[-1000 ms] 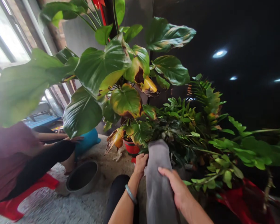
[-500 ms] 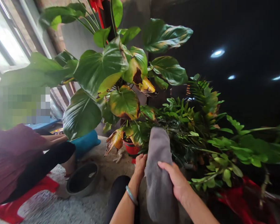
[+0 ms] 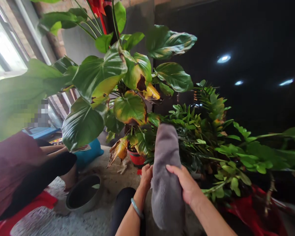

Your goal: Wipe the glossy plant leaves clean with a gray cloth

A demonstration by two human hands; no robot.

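Observation:
A long grey plush piece (image 3: 166, 183), rounded at its upper end and shaped much like a slipper sole, is held upright in front of me. My right hand (image 3: 184, 185) grips its right edge, thumb lying on the fuzzy face and the other fingers behind it. At the left edge, my left hand (image 3: 146, 177) is closed on the same piece, with its fingertips partly hidden. A pale bangle (image 3: 137, 208) circles my left wrist. The back of the plush piece does not show.
Large-leaved potted greenery (image 3: 100, 75) rises ahead, above a red pot (image 3: 136, 158). Bushy plants (image 3: 201, 121) stand at the right against a dark glossy wall (image 3: 260, 49). A person (image 3: 19, 170) sits at left on a red stool (image 3: 36, 206), near a dark basin (image 3: 85, 193).
The plush piece has risen slightly and its lower end has swung a little left. Both hands keep their hold. My view has shifted slightly, and the seated person appears largely unchanged.

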